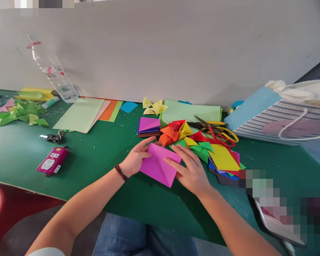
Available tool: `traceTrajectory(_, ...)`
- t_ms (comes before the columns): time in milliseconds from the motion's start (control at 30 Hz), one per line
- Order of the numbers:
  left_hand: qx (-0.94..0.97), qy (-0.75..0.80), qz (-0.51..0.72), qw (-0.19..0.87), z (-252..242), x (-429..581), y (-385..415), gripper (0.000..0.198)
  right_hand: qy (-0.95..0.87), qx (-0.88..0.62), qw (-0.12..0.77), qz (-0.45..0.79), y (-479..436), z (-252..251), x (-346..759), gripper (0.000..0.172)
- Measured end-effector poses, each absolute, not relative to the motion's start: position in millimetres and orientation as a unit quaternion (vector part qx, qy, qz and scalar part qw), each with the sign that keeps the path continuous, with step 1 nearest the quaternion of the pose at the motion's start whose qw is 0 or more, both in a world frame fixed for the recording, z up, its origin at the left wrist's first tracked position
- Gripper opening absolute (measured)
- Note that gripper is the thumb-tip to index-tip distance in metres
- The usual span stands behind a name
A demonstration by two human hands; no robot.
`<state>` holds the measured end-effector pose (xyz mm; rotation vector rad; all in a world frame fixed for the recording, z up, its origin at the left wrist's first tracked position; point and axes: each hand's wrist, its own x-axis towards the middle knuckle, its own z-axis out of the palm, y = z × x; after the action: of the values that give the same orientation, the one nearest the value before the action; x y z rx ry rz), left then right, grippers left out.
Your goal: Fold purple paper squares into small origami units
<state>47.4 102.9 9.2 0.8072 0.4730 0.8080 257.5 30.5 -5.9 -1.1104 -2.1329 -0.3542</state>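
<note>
Green worktop (96,153), pale wall (160,49). Your left hand (134,158): grip clamped on magenta paper (158,168). Your right hand (192,172): touching paper, can't tell if clamped.

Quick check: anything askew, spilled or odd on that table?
Mildly untidy: small pale scraps litter the green table left of the left hand, and red-handled scissors lie beside folded paper pieces, blades exposed. No spill shows.

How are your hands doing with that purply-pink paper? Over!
Left fingers pinching the magenta paper; right fingers touching it. Creases visible. Folded orange piece close beyond; red-handled scissors off to the right.
</note>
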Motion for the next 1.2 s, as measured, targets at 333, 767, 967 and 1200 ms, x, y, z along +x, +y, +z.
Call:
traceTrajectory(333, 0.418, 0.208, 0.377, 0.8, 14, 49, 99, 0.055, -0.829, -0.41, 0.38, -0.017, 31, -3, 255, 0.015)
traceTrajectory(767, 0.572, 0.182, 0.32, 0.733, 4, 61, 81, 0.069, -0.643, -0.575, 0.462, 0.204, 33, -7, 237, 0.029)
traceTrajectory(967, 0.533, 0.227, 0.349, 0.736, 9, 65, 77, 0.047, -0.615, -0.586, 0.465, 0.248, 33, -5, 234, 0.034)
traceTrajectory(1200, 0.521, 0.213, 0.344, 0.751, 7, 66, 78, 0.043, -0.615, -0.605, 0.452, 0.227, 34, -6, 235, 0.039)
